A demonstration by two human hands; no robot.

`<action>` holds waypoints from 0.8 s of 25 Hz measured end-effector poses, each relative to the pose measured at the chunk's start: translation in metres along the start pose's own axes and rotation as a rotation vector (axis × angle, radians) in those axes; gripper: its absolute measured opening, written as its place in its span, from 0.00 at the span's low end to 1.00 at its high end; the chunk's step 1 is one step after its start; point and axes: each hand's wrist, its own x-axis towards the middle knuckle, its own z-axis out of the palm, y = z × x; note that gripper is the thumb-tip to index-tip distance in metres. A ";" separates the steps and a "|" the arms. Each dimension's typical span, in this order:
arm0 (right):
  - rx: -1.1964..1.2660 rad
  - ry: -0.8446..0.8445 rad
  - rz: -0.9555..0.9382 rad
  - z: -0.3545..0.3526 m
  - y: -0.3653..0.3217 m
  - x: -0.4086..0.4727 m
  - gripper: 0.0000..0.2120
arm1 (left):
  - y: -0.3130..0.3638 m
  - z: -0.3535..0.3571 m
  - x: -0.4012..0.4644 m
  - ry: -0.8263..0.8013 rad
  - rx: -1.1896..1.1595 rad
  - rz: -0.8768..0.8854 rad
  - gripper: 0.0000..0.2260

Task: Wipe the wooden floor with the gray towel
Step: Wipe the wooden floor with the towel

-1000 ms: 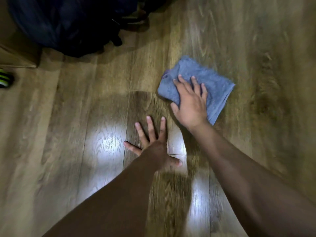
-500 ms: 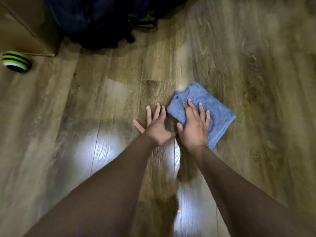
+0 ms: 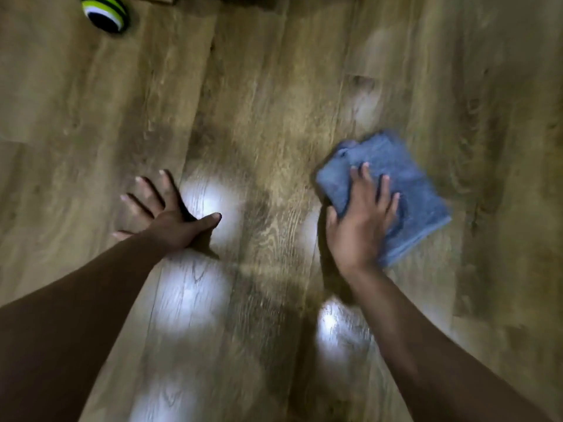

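- Wooden floor (image 3: 274, 86) fills the whole view: brown planks, grain running roughly top to bottom, several bright white glare patches low and centre.
- Motion blur over most of the planks; grain detail is soft, plank seams only partly traceable.
- Gray towel (image 3: 405, 178) lies folded flat on the floor, right of centre. Its far edge is smeared by blur, and the near-left part is covered by the hand, so the full outline can't be made out.
- Right hand (image 3: 361, 220) lies palm-down on the towel, fingers straight and slightly spread, pressing it to the floor. Thumb sits at the towel's left edge; whether it hooks under the fabric I cannot tell.
- Left hand (image 3: 164, 214) is planted flat on bare floor, fingers splayed wide, thumb pointing right toward a glare patch. Holds nothing. Well apart from the towel.
- Both forearms run in from the bottom corners, cut off by the frame edge.
- Striped ball (image 3: 105, 12), green/white/black, at top left on the floor, upper part cropped by the frame.
- Dark shape along the top edge, centre: too little visible to identify.
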 end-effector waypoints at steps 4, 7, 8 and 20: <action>-0.055 -0.153 -0.374 0.029 -0.091 -0.071 0.38 | 0.002 0.001 0.006 0.033 -0.067 -0.065 0.39; -0.063 -0.246 -0.649 0.038 -0.110 -0.141 0.31 | 0.016 0.001 -0.003 0.104 -0.093 -0.107 0.29; -0.065 -0.259 -0.726 0.037 -0.105 -0.154 0.30 | 0.018 0.002 -0.004 0.110 -0.076 -0.104 0.30; -0.123 -0.137 -0.295 0.010 -0.046 0.060 0.36 | 0.003 0.010 0.009 0.126 -0.077 -0.058 0.32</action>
